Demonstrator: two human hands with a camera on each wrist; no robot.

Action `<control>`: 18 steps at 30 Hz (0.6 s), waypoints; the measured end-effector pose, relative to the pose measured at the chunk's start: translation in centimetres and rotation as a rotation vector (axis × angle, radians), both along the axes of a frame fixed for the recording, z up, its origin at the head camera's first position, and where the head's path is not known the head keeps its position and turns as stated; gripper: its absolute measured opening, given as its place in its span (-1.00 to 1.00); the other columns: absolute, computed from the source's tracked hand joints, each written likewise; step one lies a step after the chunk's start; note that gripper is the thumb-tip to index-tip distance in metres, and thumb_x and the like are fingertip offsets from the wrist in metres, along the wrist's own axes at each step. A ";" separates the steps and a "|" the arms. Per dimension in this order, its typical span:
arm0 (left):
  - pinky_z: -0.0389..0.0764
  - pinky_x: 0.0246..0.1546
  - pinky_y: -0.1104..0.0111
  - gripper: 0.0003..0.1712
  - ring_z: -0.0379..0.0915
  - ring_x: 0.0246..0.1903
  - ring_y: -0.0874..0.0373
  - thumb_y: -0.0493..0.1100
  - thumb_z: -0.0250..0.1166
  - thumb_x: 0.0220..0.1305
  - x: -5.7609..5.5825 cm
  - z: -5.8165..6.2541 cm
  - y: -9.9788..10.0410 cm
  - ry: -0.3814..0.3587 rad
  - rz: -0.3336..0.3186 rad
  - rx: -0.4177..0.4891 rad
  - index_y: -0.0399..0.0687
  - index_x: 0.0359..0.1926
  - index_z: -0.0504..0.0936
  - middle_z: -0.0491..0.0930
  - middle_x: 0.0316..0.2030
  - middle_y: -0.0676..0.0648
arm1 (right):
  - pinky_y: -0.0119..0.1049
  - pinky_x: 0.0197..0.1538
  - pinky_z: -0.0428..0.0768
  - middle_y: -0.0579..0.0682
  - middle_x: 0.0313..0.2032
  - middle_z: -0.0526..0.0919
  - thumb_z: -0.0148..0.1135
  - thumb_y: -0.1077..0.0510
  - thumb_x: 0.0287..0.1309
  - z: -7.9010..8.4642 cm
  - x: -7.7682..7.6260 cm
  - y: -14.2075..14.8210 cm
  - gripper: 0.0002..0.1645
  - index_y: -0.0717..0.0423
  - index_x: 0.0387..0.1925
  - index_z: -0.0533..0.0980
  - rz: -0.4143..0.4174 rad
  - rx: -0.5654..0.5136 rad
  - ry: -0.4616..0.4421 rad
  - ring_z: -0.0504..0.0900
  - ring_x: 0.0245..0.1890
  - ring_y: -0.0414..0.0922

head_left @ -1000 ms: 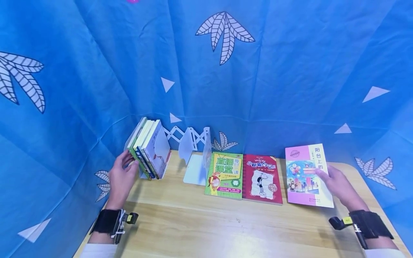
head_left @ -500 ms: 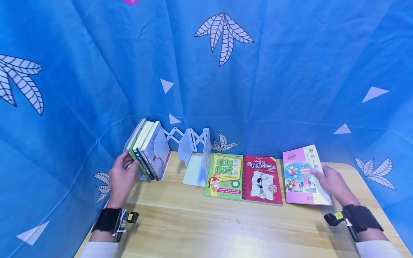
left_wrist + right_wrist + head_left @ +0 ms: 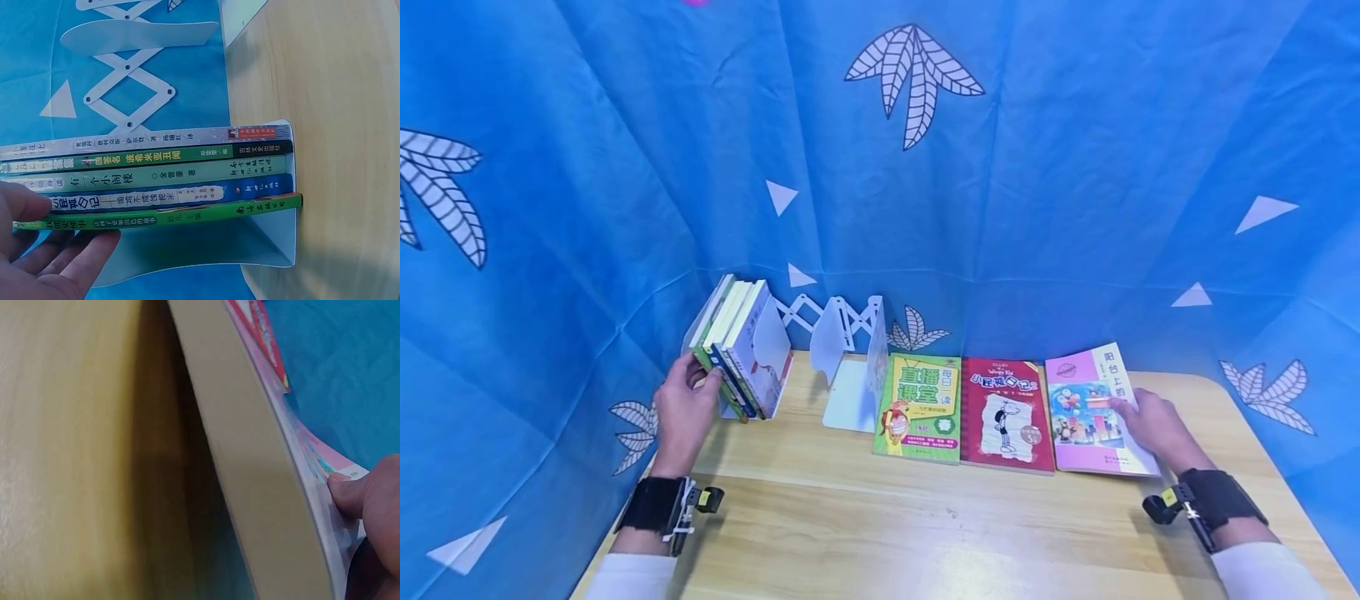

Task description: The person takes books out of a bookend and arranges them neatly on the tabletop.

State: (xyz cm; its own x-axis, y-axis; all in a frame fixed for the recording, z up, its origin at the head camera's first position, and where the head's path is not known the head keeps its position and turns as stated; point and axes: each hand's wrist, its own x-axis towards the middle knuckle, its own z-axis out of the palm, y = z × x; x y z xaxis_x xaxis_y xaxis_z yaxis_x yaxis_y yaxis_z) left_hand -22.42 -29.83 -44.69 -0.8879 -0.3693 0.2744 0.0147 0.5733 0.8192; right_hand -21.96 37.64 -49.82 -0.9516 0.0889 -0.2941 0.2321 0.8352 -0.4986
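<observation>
At the right of the head view, my right hand (image 3: 1159,427) grips a pink and pale-yellow picture-covered book (image 3: 1086,425) by its right edge, thumb on the cover. That book is tilted, its right side above the table; the right wrist view shows its page edge (image 3: 250,450) and a dark gap under it. On the left, my left hand (image 3: 687,412) pinches the green-spined book (image 3: 162,215), the outermost of several upright books in the white bookend rack (image 3: 827,342). A blue-spined book (image 3: 187,195) stands next to it, and a lilac-covered book (image 3: 760,354) is at the inner end.
A green and yellow book (image 3: 917,408) and a red book (image 3: 1007,417) lie flat side by side between the rack and the pink book. A blue patterned curtain (image 3: 880,167) hangs behind and to the left of the wooden table (image 3: 820,517).
My right hand has moved left with the pink book, bringing it close to the red book and tilting its top leftward. My left hand stays on the green-spined book.
</observation>
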 end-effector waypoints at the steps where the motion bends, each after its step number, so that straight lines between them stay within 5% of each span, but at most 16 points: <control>1: 0.66 0.21 -0.04 -0.42 0.59 0.26 -0.20 -0.16 0.20 0.51 0.0 0.0 0.0 0.003 0.000 0.000 -0.15 0.48 0.37 0.59 0.29 -0.34 | 0.47 0.35 0.36 0.71 0.27 0.28 -0.28 -0.28 0.62 -0.1 0.0 0.0 0.04 0.71 0.44 -0.03 -0.003 0.005 -0.010 0.30 0.30 0.59; 7: 0.66 0.21 -0.08 -0.45 0.60 0.24 -0.25 -0.23 0.17 0.49 -0.4 -0.2 -0.1 0.021 -0.003 -0.012 -0.21 0.44 0.41 0.60 0.27 -0.38 | 0.39 0.25 0.51 0.69 0.18 0.39 -0.27 -0.24 0.64 -0.5 0.2 0.1 0.00 0.71 0.43 0.00 -0.006 -0.003 -0.020 0.45 0.18 0.52; 11: 0.66 0.22 -0.10 -0.49 0.60 0.23 -0.30 -0.30 0.16 0.45 -0.6 -0.4 -0.1 0.027 0.007 -0.027 -0.27 0.38 0.45 0.60 0.24 -0.42 | 0.06 -0.07 0.67 0.49 -0.06 0.58 -0.24 -0.23 0.63 -0.7 0.2 0.1 -0.04 0.71 0.38 0.10 -0.002 -0.022 -0.013 0.63 -0.10 0.25; 18: 0.64 0.22 -0.14 -0.53 0.58 0.22 -0.37 -0.34 0.14 0.43 -0.8 -0.7 0.0 0.024 0.018 -0.044 -0.34 0.32 0.46 0.58 0.23 -0.48 | -0.21 -0.18 0.64 0.30 -0.15 0.68 -0.22 -0.20 0.64 -0.8 0.0 -0.3 -0.09 0.64 0.41 0.13 0.046 -0.051 -0.019 0.69 -0.21 0.02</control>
